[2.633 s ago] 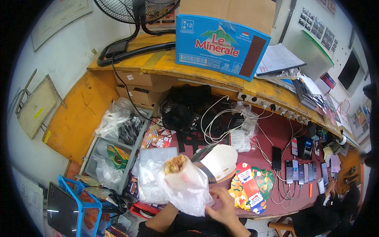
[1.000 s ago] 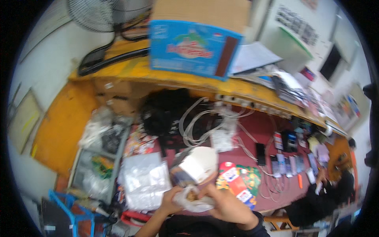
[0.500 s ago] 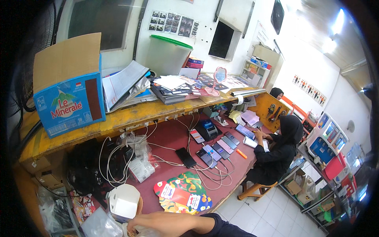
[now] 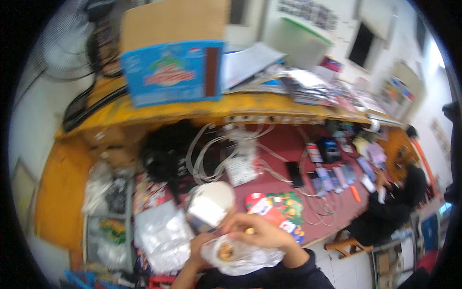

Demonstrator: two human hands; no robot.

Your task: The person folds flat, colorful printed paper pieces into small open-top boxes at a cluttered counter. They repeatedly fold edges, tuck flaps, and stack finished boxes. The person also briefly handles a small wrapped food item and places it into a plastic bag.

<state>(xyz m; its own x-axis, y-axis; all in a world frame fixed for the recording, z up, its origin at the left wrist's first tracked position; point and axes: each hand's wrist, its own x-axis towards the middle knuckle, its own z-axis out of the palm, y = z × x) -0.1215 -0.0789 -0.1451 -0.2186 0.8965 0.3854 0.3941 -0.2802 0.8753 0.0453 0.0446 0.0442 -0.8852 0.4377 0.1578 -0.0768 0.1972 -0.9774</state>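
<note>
Left hand (image 4: 198, 246) grips the plastic bag (image 4: 240, 256) from below at its 9 o'clock edge. Bag: thin, clear, crumpled, with a brownish lump of food (image 4: 224, 251) inside, held at the lower middle above the table edge. Right hand (image 4: 257, 231) pinches its top at 12 o'clock. White box (image 4: 210, 205) just beyond, at 11 o'clock.
</note>
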